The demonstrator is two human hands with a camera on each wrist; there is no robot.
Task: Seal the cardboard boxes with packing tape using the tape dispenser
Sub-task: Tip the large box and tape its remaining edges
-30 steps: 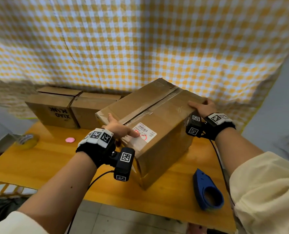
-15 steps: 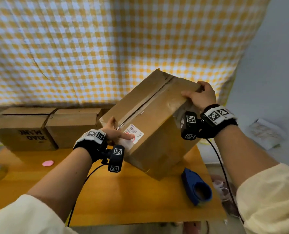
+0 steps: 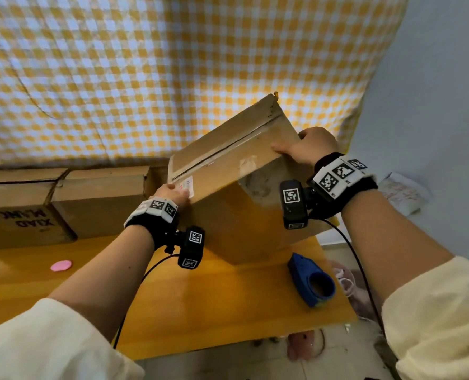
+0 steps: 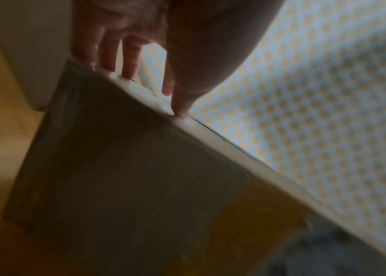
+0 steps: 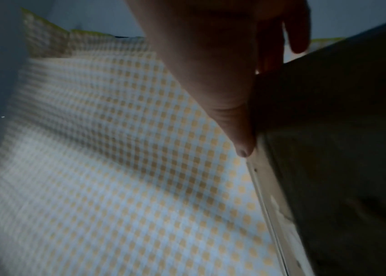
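A large cardboard box (image 3: 233, 165) is held tilted in the air above the table's right end, its taped top seam facing up and left. My left hand (image 3: 173, 192) grips its near left corner by the white label. In the left wrist view the thumb (image 4: 182, 104) presses the box (image 4: 140, 177) edge and the fingers (image 4: 128, 56) reach over it. My right hand (image 3: 307, 145) grips the upper right edge, thumb (image 5: 241, 134) along the box (image 5: 340, 130) top. The blue tape dispenser (image 3: 310, 281) lies on the table under the box's right side.
Two more cardboard boxes (image 3: 99, 198) (image 3: 16, 209) stand side by side at the back left of the wooden table (image 3: 214, 311). A small pink object (image 3: 60, 265) lies left of my left arm. A yellow checked cloth (image 3: 173, 64) hangs behind. Clutter lies on the floor at right.
The box has left the table: both hands lifted it up and to the right and tilted it further. The view has swung right with it.
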